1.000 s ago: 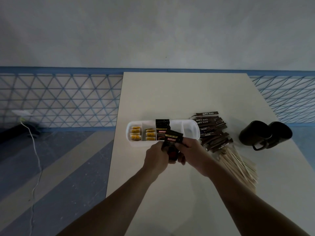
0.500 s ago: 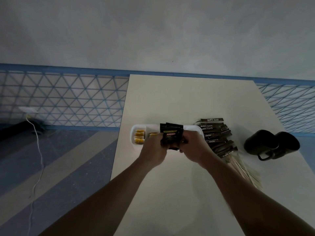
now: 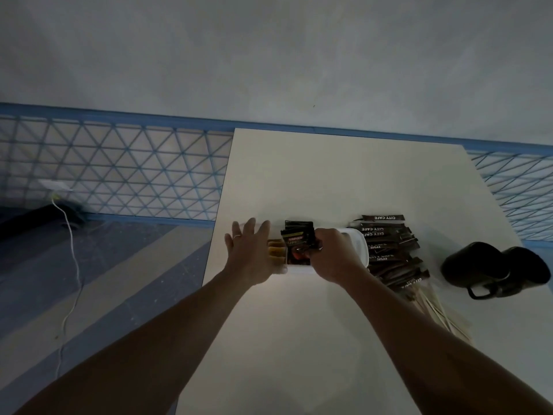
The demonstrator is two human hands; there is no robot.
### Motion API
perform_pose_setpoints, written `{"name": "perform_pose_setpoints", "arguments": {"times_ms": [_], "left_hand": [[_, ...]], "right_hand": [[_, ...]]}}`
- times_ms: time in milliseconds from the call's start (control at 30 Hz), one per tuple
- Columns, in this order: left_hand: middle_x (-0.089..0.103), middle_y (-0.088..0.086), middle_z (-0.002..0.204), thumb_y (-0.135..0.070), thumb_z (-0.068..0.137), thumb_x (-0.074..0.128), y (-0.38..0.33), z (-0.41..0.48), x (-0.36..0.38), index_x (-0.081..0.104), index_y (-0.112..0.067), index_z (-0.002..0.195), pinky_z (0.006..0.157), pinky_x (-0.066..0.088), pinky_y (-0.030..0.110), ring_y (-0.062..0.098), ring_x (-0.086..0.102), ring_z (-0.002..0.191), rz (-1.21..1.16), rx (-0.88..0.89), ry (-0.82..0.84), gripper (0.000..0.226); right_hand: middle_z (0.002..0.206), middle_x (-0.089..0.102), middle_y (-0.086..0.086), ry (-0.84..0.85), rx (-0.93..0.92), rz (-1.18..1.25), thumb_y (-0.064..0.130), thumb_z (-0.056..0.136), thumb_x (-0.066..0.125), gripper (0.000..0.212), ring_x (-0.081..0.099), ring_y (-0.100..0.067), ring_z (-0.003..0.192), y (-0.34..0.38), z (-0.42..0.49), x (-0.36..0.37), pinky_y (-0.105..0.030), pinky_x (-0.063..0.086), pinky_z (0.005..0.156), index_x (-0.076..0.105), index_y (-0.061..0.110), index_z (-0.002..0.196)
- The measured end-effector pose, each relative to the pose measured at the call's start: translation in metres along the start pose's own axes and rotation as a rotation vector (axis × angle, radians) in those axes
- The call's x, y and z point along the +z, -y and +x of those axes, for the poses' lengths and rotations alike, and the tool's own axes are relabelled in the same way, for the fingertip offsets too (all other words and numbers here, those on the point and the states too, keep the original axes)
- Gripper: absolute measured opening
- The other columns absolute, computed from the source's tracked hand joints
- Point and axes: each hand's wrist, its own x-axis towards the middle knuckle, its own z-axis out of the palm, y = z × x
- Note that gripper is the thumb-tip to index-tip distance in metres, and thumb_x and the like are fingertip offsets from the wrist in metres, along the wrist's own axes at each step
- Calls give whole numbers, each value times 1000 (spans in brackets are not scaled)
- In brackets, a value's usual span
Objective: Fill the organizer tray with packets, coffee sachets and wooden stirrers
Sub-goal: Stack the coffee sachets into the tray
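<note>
Two bare hands work over a white organizer tray that lies across the near-left part of a pale table in the head view. The left hand is spread flat, fingers apart, over the tray's left end, covering most of it and gripping nothing; a ring shows on one finger. Just right of that hand, yellow packets show in a compartment. The right hand is closed on a bunch of dark coffee sachets, which stand upright in the tray's middle compartment. The tray's rounded right end shows white beyond the right wrist; what it holds cannot be told. Just beside that end lies a loose heap of dark brown sugar sticks printed with white lettering. Wooden stirrers lie in a pile nearer the person, partly under the sticks and the right forearm. Farther right on the table, two black mugs lie close together.
</note>
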Motion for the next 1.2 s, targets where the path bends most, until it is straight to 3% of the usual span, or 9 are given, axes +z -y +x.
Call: {"name": "perform_pose_setpoints", "arguments": {"times_ms": [167, 367, 433, 533, 667, 767, 967, 1133, 1200], "left_hand": [[6, 8, 163, -53, 66, 82, 5, 6, 9, 15, -18, 154, 117, 4, 60, 42, -7, 148, -1, -5, -35, 116], [9, 7, 161, -51, 67, 82, 6, 9, 13, 17, -18, 153, 117, 5, 59, 41, -6, 148, -15, 4, -67, 113], [9, 7, 161, -51, 68, 82, 7, 8, 13, 17, -17, 153, 117, 6, 60, 41, -6, 148, -17, 7, -70, 113], [9, 7, 162, -50, 69, 82, 8, 7, 12, 17, -17, 154, 117, 6, 60, 41, -6, 148, -24, 12, -64, 112], [8, 7, 161, -51, 70, 80, 7, 7, 11, 16, -17, 154, 118, 6, 59, 40, -6, 148, -16, 15, -55, 111], [8, 6, 161, -51, 70, 80, 8, 7, 12, 16, -18, 154, 118, 5, 58, 40, -7, 148, -19, 11, -46, 111], [7, 5, 162, -51, 70, 80, 7, 8, 13, 15, -18, 154, 118, 5, 57, 39, -8, 148, -18, 7, -49, 111], [7, 6, 162, -52, 69, 81, 8, 9, 15, 16, -18, 154, 118, 4, 57, 39, -8, 148, -26, 6, -59, 112], [8, 6, 162, -52, 68, 81, 9, 9, 16, 17, -18, 154, 118, 4, 57, 39, -8, 148, -30, 7, -65, 112]], "right_hand": [[75, 65, -5, 23, -10, -35, 11, 81, 66, 9, 51, -19, 66, -1, 6, 9, -17, 28, 44, 72, 12, 88], [70, 64, -3, 46, -12, -61, 20, 81, 73, 8, 58, -21, 67, -5, 11, 12, -26, 36, 51, 75, 14, 85], [65, 60, 1, 41, -23, -74, 17, 81, 72, 7, 52, -13, 58, -6, 10, 13, -20, 32, 45, 75, 14, 86], [66, 63, 10, 26, -39, -27, 22, 77, 78, 12, 56, -11, 63, -9, 8, 11, -17, 41, 52, 74, 19, 88], [77, 65, 18, -72, -83, 75, 30, 66, 88, 44, 53, 7, 60, -11, 5, -4, 1, 36, 61, 72, 35, 106], [94, 71, 15, -35, -137, 132, 33, 75, 82, 46, 58, 9, 63, -11, 7, -12, -1, 38, 60, 68, 40, 118], [89, 76, 7, -212, -251, 92, 15, 83, 76, 14, 60, 4, 75, -10, 3, 1, 2, 35, 68, 81, 24, 93], [89, 75, 4, -189, -206, 111, 12, 86, 70, 16, 67, -14, 82, -11, 4, 13, -30, 52, 76, 80, 21, 96], [87, 73, 8, -209, -214, 107, 18, 85, 72, 17, 62, -5, 73, -10, 3, 13, -22, 50, 73, 78, 26, 98]]}}
